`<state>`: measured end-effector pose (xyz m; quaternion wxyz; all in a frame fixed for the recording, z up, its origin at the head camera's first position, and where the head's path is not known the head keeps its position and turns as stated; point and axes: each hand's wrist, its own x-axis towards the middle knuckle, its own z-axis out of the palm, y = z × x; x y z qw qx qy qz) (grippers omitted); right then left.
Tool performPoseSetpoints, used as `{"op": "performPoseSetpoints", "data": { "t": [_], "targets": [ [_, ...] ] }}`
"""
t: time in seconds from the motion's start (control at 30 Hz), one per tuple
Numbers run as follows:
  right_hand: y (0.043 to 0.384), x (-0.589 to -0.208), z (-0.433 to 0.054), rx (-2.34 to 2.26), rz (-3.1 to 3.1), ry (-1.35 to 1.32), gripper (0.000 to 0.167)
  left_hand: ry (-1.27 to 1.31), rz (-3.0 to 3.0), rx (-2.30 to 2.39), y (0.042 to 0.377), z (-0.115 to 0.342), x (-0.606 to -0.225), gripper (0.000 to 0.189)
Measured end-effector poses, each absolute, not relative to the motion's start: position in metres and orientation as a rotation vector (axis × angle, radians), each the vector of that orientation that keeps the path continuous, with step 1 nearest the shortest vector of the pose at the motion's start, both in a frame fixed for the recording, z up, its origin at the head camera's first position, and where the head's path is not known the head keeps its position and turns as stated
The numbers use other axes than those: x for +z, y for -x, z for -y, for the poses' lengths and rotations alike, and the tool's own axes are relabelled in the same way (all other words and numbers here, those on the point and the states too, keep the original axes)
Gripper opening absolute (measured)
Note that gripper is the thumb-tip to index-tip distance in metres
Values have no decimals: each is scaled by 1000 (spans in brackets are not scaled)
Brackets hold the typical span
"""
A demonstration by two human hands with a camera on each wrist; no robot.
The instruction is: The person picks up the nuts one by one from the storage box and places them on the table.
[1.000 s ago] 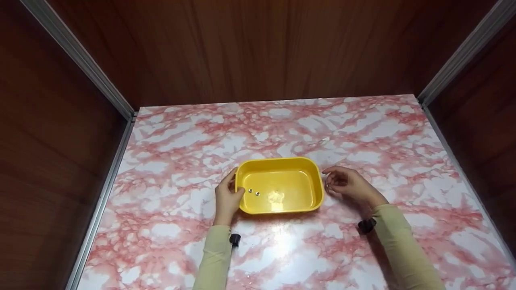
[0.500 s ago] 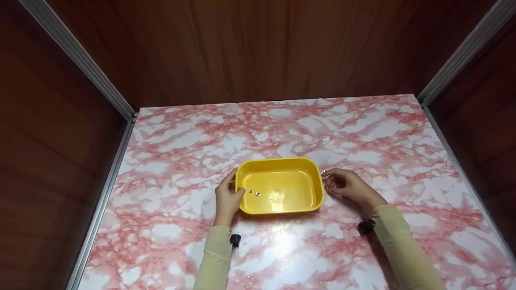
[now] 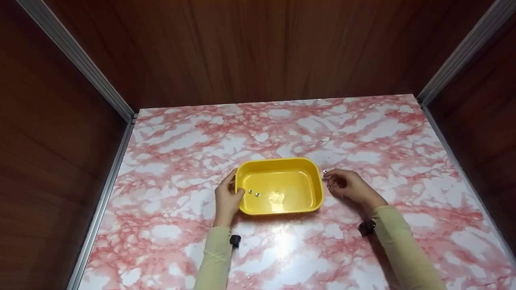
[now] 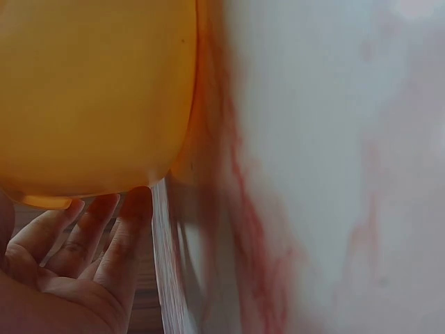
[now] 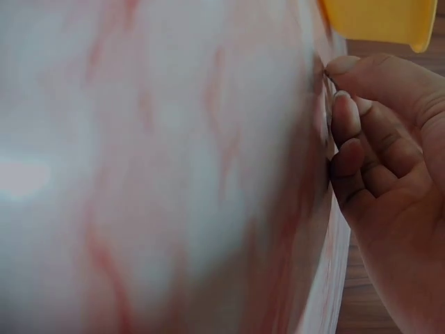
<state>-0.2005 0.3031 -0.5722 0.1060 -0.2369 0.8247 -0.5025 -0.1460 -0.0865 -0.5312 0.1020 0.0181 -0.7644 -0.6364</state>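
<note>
Centrally, one yellow tray point(image 3: 284, 183), rectangular with rounded corners, on a red-and-white marbled table point(image 3: 387, 137), about midway between left and right edges, well apart from the far edge. Within the tray, near its left short edge: two small silvery pieces point(image 3: 257, 194), side by side on the floor. At that same edge: left hand point(image 3: 228, 200), holding the tray, thumb over the rim, other fingers against the outer wall. Just outside the right short edge: right hand point(image 3: 354, 188), low at the table, fingers curled. At its fingertips, near the tray's far right corner: another small silvery piece point(image 3: 325, 172); pinched or merely touched, impossible to tell. On both arms: pale yellow-green sleeves point(image 3: 403, 249), one black wrist device point(image 3: 367, 227) apiece. Along the table's far edge: dark wood-grain panel point(image 3: 250, 48), with grey metal strips point(image 3: 76, 56) at its side corners.
</note>
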Motion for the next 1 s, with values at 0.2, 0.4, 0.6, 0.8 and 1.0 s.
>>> {"op": "performPoseSetpoints", "data": {
  "t": [0.2,0.4,0.6,0.8,1.0],
  "targets": [
    [200,-572,-303,-1463,-2456,639,38,-31,2250,-1876,144,87,-530,61],
    [199,-571,-304,-1429,-2490,612,36,-16,2252,-1859,144,87,-530,60],
    [199,-572,-305,-1386,-2543,577,28,-16,2237,-1878,146,88,-533,61],
    [196,-572,-307,-1358,-2607,554,22,-16,2250,-1864,146,87,-532,61],
    [188,-553,-299,-1351,-2611,616,20,-25,2257,-1861,145,87,-532,60]
  ]
}}
